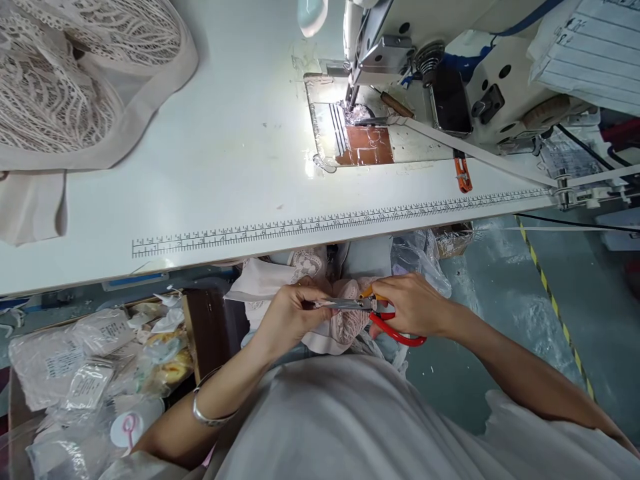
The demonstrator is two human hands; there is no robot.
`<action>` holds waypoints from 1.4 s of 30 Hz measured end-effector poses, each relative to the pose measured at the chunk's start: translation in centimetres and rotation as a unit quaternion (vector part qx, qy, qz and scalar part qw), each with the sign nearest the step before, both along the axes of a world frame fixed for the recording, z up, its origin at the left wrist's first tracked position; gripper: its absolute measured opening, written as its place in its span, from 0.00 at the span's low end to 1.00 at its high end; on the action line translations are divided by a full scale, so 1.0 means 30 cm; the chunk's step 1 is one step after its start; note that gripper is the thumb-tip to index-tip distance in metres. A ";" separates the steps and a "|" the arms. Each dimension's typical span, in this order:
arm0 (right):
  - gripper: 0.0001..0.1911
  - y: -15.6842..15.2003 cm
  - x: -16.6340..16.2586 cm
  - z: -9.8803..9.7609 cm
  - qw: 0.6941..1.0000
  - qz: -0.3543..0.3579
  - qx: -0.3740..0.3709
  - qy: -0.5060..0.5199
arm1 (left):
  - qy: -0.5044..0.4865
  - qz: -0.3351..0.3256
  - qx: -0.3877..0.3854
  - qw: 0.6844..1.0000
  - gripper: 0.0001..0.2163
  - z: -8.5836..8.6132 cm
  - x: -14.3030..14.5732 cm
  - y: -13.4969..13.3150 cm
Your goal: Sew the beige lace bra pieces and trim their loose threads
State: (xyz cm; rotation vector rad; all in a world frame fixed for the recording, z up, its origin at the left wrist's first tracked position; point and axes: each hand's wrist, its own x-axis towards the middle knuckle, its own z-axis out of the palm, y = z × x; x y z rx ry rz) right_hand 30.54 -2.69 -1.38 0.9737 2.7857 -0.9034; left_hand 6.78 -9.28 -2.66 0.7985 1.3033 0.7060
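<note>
Loose and pale, the person's shirt (345,420) fills the space nearest me. Beyond it, just outside the front edge of the worktop (225,147) and below it, the right hand (410,303) is curled round the red and orange handles of the scissors (350,304), whose blades point at the left hand (290,317). That one has thumb and forefinger drawn together at the blade tips; I cannot tell what they pinch. A bracelet (215,420) rings its wrist. Under both hands hangs a lace piece (350,325).

Along the worktop's front edge runs a printed scale (345,221); snips (463,175) lie just behind it, towards the right end. A sewing machine (385,60) stands at the right, with tape (480,153) stretching from it to the right front corner. At the worktop's left edge lies a lace garment (155,113).
</note>
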 end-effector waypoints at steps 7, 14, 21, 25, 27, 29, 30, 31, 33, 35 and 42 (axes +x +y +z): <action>0.24 -0.020 0.002 -0.021 1.000 -0.006 0.017 -0.009 | -0.015 0.001 -0.006 1.000 0.06 0.005 -0.001 -0.004; 0.25 -0.031 0.005 -0.031 0.999 -0.009 0.019 0.029 | -0.008 -0.013 -0.009 1.000 0.08 -0.010 -0.008 -0.021; 0.22 -0.049 0.014 -0.058 0.998 -0.006 0.030 0.058 | 0.025 -0.029 0.012 0.999 0.11 -0.009 -0.011 -0.020; 0.19 -0.034 0.015 -0.030 1.000 -0.006 0.015 0.016 | 0.025 -0.020 0.031 0.999 0.11 0.003 -0.010 -0.011; 0.19 -0.024 0.013 -0.009 1.000 -0.011 0.011 0.000 | 0.026 -0.016 0.040 0.999 0.10 0.007 -0.012 -0.007; 0.23 -0.018 0.014 0.006 1.000 -0.014 0.018 -0.007 | 0.027 -0.021 0.047 0.998 0.09 0.008 -0.013 -0.005; 0.23 -0.017 0.015 0.011 1.000 -0.012 0.024 -0.005 | 0.028 -0.025 0.050 0.998 0.09 0.007 -0.014 -0.005; 0.23 -0.017 0.017 0.013 1.000 -0.010 0.029 -0.004 | 0.030 -0.028 0.054 0.998 0.09 0.006 -0.015 -0.006; 0.21 -0.019 0.021 0.012 0.999 -0.006 0.036 -0.005 | 0.036 -0.024 0.059 0.997 0.08 0.002 -0.015 -0.008; 0.20 -0.023 0.027 0.006 0.999 -0.001 0.042 -0.004 | 0.036 -0.014 0.059 0.997 0.08 -0.001 -0.014 -0.011; 0.21 -0.044 0.036 -0.032 0.999 0.005 0.044 0.006 | 0.024 -0.006 0.051 0.998 0.08 -0.005 -0.009 -0.025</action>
